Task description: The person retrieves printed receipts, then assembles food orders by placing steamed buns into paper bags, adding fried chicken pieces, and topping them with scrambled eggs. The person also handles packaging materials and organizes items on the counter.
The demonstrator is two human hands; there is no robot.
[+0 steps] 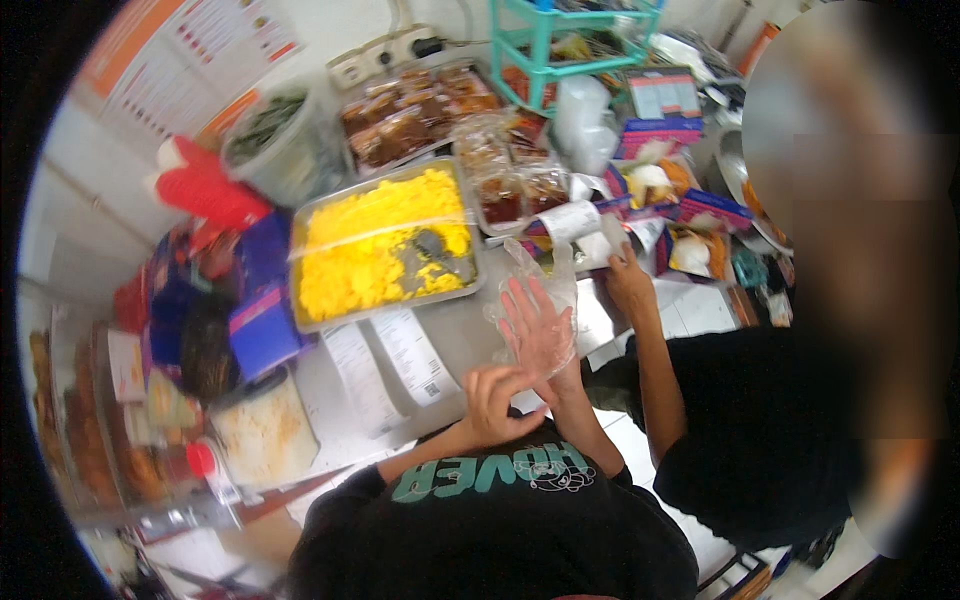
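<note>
A loose clear plastic glove (561, 293) covers my right hand (538, 325), its empty tips reaching past my fingers. That hand is open, palm up with fingers spread, just right of the metal tray (478, 262) of yellow shredded food (375, 240). My left hand (497, 400) is curled at my right wrist, its fingertips closed on the glove's cuff edge. Two printed paper slips (413, 356) lie on the steel table (470, 335) left of my hands. To the right, a co-worker's hand (630, 285) holds a whitish slip close to the food boxes.
Packed trays of brown food (415, 115) stand at the back beside a tub of green leaves (283, 135). Open purple boxes of food (692, 250) sit at the right, below a teal rack (540, 60). A cutting board (265, 430) lies at the left. The co-worker stands close on my right.
</note>
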